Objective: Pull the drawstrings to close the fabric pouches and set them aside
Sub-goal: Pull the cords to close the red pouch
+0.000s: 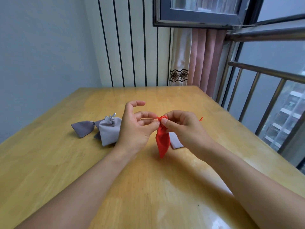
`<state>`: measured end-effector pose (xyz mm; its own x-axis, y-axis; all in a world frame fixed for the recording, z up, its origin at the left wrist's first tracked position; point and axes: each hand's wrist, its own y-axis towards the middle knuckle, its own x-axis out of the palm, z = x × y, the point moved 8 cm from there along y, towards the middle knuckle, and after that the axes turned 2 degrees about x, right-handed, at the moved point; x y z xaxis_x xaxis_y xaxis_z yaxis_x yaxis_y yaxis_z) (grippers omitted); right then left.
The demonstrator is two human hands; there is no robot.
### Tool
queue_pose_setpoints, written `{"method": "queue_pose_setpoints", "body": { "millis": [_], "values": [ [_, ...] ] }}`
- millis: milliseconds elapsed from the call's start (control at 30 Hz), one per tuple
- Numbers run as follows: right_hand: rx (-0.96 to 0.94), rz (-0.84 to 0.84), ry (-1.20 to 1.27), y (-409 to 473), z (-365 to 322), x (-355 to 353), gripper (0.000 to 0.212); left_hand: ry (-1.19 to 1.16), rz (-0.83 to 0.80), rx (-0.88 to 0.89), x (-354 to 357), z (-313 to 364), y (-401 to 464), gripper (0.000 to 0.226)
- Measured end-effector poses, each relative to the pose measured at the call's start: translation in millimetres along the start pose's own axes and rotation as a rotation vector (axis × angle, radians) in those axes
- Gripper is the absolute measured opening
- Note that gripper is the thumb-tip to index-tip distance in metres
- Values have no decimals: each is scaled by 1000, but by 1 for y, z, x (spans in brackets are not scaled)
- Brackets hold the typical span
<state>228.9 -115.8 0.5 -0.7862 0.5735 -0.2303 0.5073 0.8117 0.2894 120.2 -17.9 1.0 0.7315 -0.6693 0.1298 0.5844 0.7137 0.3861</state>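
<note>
Cinched red pouch (162, 142) hangs above table; grey pouches (109, 132) lie left.

Matt red cloth pouch (162, 142); glossy wooden table (148, 187).

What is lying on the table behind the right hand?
A flat grey fabric piece lies on the table, showing between the red pouch and the right hand. The wrist covers most of it.

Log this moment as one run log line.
stage: closing | left hand: pinches small red fabric pouch neck | right hand: pinches neck | set aside: two grey fabric pouches on wooden table
</note>
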Motion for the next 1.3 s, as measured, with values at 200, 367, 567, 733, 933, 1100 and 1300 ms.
{"method": "queue_pose_setpoints", "body": {
  "millis": [200, 367, 567, 733, 933, 1100, 1300],
  "values": [
    [14, 55, 14, 0, 2, -4, 11, 69, 47, -6, -4, -2, -2, 55],
    [31, 47, 47, -1, 1, -4, 11, 32, 71, -53, -4, -3, -5, 51],
    [98, 41, 208, -2, 5, -7, 15, -115, 121, -124, -7, -6, -4, 48],
    [137, 64, 255, 2, 8, -13, 9, -233, 110, -193, -6, -13, -1, 41],
    [128, 118, 220, 2, 8, -19, 9, -251, 45, -241, -5, -16, 3, 31],
    [122, 160, 246, 2, 8, -23, 11, -274, 54, -237, -1, -14, 2, 26],
    [97, 211, 266, 3, 5, -28, 12, -271, 56, -206, 5, -8, 5, 24]
  ]
}}
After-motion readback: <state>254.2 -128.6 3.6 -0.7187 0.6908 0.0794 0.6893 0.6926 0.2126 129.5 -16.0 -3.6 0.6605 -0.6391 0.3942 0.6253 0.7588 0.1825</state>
